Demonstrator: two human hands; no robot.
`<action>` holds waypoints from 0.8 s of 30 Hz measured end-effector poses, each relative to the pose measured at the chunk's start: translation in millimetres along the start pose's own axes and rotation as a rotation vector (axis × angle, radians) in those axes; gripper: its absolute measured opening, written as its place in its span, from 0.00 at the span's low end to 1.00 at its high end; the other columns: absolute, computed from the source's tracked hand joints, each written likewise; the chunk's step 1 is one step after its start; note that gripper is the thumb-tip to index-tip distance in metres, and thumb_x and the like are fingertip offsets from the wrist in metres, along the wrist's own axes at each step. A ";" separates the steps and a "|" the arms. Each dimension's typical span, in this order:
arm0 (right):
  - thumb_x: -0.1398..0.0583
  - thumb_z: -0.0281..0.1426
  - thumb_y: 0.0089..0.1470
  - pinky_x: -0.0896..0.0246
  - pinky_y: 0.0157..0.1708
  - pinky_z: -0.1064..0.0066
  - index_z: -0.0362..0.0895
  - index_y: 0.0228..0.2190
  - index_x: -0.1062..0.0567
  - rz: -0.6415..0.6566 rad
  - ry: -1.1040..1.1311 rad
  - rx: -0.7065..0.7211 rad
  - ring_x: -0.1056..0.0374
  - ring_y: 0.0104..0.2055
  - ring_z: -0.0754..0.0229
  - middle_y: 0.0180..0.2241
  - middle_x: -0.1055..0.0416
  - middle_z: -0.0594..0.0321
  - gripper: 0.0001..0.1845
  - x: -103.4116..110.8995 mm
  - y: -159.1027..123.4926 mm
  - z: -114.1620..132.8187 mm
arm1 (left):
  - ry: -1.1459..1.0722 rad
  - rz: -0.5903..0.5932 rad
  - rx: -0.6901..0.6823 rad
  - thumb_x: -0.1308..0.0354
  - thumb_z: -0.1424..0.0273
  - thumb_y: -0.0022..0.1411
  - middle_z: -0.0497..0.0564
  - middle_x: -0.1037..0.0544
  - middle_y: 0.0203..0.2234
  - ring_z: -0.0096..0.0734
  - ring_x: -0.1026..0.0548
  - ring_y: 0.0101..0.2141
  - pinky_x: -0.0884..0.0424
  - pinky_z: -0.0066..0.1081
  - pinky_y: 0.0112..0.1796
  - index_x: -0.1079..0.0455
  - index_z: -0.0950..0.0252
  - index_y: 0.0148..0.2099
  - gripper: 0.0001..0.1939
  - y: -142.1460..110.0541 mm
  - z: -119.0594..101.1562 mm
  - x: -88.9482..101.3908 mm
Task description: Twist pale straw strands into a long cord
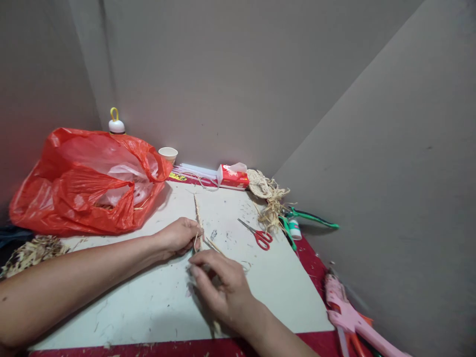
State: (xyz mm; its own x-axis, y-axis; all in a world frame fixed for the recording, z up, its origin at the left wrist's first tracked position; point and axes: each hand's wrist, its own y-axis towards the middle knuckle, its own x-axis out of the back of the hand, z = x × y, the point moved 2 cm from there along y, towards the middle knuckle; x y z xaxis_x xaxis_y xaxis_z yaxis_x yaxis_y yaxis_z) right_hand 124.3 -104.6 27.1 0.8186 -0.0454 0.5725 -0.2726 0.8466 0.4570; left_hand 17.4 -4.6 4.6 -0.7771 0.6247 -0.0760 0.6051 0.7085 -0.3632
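One thin braided strip [198, 210], pale straw-like fibre, lies left of the red-handled scissors [262, 239], its far end pointing away from the wearer. Left hand [180, 237] has the near end pinched between thumb and fingers. Loose strands [214, 246] splay from that pinch toward the scissors.

Risks, my read:
- Pinch slackens: nearest turns could open up, since nothing visible clamps the near end except those fingers.
- Uneven pull on the strands: lopsided or loose weave. Dry-looking fibre might also split if tugged hard.
- Loose ends could snag on the scissors, blades parted and angled toward the strip.

Pose: left forearm comes in low from the left, wrist nearly straight, hand left of the scissors, close over the white board [290, 302]. Right hand [226, 285] is nearer the wearer than the scissors and slightly left, palm down, fingers curled, thumb apart from index. Blurred; can't tell if it grips a strand.

Beyond the scissors, slightly right: fibre bundle [273, 210].
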 end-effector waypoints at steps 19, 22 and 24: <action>0.38 0.38 0.50 0.47 0.23 0.73 0.43 0.27 0.28 0.305 -0.122 -0.116 0.38 0.22 0.64 0.22 0.32 0.64 0.10 -33.2 -4.8 20.4 | 0.009 0.006 -0.012 0.50 0.69 0.55 0.43 0.36 0.10 0.17 0.50 0.09 0.59 0.26 0.13 0.36 0.66 0.22 0.11 3.1 4.2 0.9; 0.39 0.41 0.49 0.51 0.21 0.70 0.43 0.26 0.29 0.433 -0.361 -0.129 0.37 0.21 0.60 0.24 0.29 0.60 0.14 -53.1 -0.2 35.7 | 0.004 0.001 -0.006 0.51 0.70 0.55 0.42 0.39 0.09 0.16 0.51 0.09 0.59 0.26 0.13 0.38 0.66 0.20 0.12 0.6 2.7 0.6; 0.41 0.36 0.52 0.53 0.20 0.69 0.42 0.29 0.29 0.463 -0.500 -0.070 0.36 0.21 0.58 0.25 0.29 0.58 0.10 -64.8 4.6 41.9 | 0.003 0.000 -0.009 0.51 0.70 0.54 0.41 0.40 0.09 0.16 0.51 0.09 0.60 0.26 0.13 0.39 0.65 0.19 0.12 -0.5 2.6 0.9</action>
State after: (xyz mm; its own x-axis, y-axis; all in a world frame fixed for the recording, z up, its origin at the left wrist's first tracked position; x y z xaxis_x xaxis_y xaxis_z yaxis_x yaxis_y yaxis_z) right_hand 48.7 -120.0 20.6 0.2894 0.1044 0.9515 -0.4910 0.8695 0.0540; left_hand 15.9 -5.3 2.3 -0.7763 0.6261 -0.0729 0.6069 0.7112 -0.3547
